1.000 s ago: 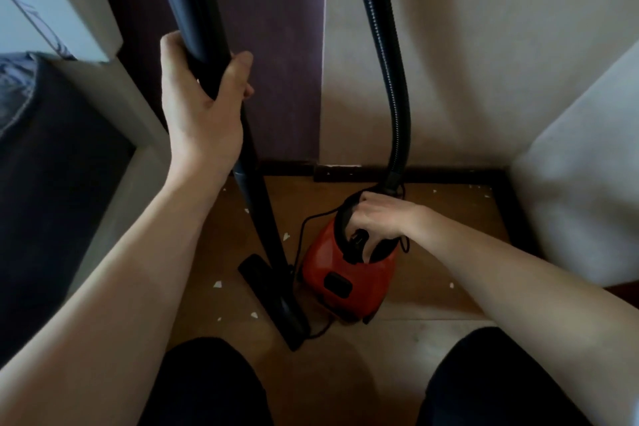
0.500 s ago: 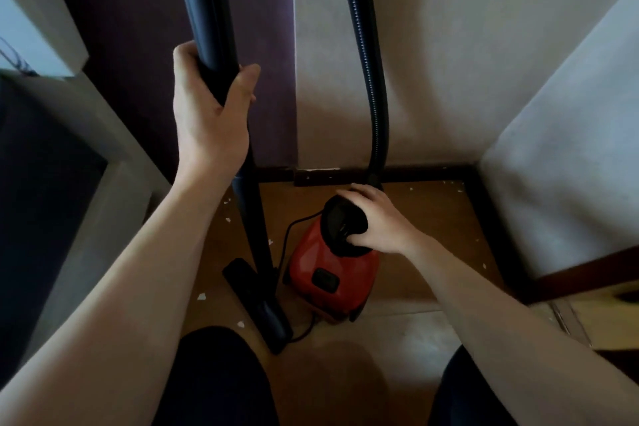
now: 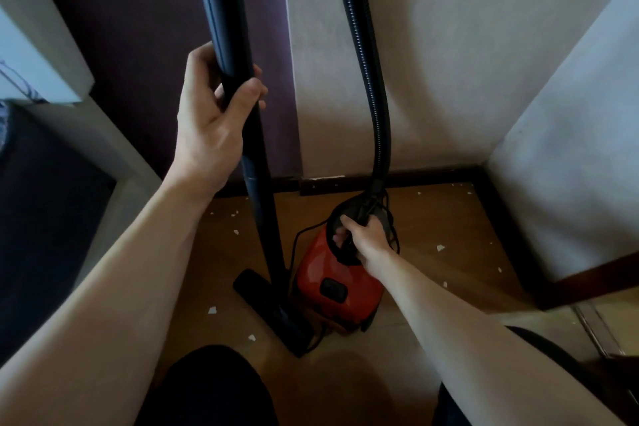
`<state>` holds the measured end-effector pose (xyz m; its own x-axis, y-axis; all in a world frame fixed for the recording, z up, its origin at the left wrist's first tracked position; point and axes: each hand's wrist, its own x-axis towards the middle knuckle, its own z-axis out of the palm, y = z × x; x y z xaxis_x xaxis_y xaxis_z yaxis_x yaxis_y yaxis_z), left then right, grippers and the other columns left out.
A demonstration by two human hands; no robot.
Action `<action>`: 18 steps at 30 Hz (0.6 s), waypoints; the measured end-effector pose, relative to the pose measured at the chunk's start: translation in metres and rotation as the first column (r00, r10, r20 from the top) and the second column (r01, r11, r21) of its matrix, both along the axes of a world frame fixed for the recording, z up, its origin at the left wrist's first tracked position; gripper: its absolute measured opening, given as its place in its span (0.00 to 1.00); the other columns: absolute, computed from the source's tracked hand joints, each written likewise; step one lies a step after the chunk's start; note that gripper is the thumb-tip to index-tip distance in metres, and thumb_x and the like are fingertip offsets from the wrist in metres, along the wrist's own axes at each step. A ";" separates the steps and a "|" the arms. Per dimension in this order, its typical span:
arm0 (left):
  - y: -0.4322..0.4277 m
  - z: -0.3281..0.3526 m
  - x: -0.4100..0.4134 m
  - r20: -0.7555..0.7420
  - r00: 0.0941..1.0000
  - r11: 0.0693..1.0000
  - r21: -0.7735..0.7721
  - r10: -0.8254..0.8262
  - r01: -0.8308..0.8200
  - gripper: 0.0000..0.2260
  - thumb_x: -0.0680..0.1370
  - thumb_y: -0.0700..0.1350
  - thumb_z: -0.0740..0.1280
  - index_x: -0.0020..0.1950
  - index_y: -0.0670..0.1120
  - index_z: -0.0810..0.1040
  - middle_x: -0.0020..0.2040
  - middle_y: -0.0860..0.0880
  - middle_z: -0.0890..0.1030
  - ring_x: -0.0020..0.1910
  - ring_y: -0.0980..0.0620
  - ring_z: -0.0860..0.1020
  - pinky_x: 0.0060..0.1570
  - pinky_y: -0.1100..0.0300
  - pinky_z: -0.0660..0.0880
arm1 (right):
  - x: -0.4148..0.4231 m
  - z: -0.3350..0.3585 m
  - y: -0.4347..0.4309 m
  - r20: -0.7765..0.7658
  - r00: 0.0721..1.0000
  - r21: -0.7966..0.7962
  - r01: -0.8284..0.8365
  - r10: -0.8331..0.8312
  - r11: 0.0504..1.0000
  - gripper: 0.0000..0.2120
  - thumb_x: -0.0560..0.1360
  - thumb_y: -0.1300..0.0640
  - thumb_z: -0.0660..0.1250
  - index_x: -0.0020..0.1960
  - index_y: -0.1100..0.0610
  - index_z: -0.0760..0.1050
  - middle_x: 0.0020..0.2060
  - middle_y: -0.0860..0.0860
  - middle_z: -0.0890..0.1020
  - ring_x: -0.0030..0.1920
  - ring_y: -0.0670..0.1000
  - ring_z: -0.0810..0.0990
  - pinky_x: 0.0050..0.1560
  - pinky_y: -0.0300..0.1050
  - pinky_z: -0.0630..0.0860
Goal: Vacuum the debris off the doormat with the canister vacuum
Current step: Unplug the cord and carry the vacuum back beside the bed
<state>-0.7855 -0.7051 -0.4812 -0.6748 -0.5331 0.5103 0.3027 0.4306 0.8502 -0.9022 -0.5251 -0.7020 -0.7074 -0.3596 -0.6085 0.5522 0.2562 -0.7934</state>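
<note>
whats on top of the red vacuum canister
The right hand grips the black carry handle on top of the red canister, with the ribbed hose joining behind it. The hand hides the top beneath.

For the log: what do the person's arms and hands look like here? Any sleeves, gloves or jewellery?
The left hand and right hand are bare: no gloves, rings or watch show. The left forearm and right forearm are uncovered to the frame edge, no sleeve in view. Dark clothing covers the legs below.
</note>
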 end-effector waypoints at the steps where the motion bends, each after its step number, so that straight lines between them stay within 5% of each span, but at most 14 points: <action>1: 0.001 0.000 0.000 0.006 1.000 1.000 0.010 0.005 -0.005 0.14 0.81 0.38 0.65 0.64 0.45 0.67 0.55 0.43 0.76 0.51 0.47 0.80 0.56 0.43 0.80 | 0.000 0.000 -0.001 0.043 0.999 -0.048 0.021 -0.019 0.999 0.18 0.82 0.55 0.68 0.69 0.57 0.70 0.41 0.55 0.82 0.39 0.55 0.83 0.49 0.55 0.81; 4: -0.002 0.001 0.002 0.021 0.999 0.999 0.002 0.038 -0.038 0.15 0.80 0.37 0.67 0.64 0.47 0.67 0.56 0.43 0.76 0.52 0.48 0.80 0.55 0.43 0.81 | 0.003 -0.001 -0.003 0.034 0.999 -0.037 0.000 0.001 0.999 0.23 0.83 0.58 0.65 0.75 0.54 0.64 0.32 0.54 0.78 0.30 0.53 0.78 0.38 0.51 0.79; 7: -0.006 0.006 0.002 0.018 0.996 0.996 -0.020 0.093 -0.092 0.16 0.80 0.37 0.69 0.63 0.47 0.68 0.55 0.43 0.76 0.50 0.49 0.80 0.55 0.45 0.81 | 0.008 0.005 0.002 -0.067 0.995 0.024 -0.078 0.079 0.997 0.16 0.83 0.60 0.63 0.70 0.58 0.68 0.33 0.55 0.75 0.30 0.53 0.75 0.31 0.47 0.76; 11: -0.010 0.008 -0.003 -0.006 0.980 0.980 0.010 0.199 -0.199 0.18 0.78 0.39 0.71 0.64 0.46 0.68 0.55 0.46 0.76 0.48 0.51 0.79 0.55 0.50 0.81 | 0.011 0.012 0.020 -0.124 0.964 0.058 -0.228 0.234 0.972 0.10 0.84 0.59 0.62 0.65 0.56 0.73 0.30 0.52 0.75 0.28 0.51 0.74 0.30 0.46 0.74; 18: -0.017 0.014 -0.030 -0.059 0.947 0.949 0.039 0.316 -0.314 0.18 0.76 0.40 0.73 0.62 0.48 0.69 0.53 0.51 0.77 0.45 0.53 0.79 0.55 0.43 0.80 | 0.004 0.020 0.034 -0.195 0.932 0.114 -0.287 0.305 0.951 0.09 0.82 0.62 0.62 0.58 0.52 0.77 0.30 0.49 0.77 0.28 0.50 0.75 0.29 0.45 0.71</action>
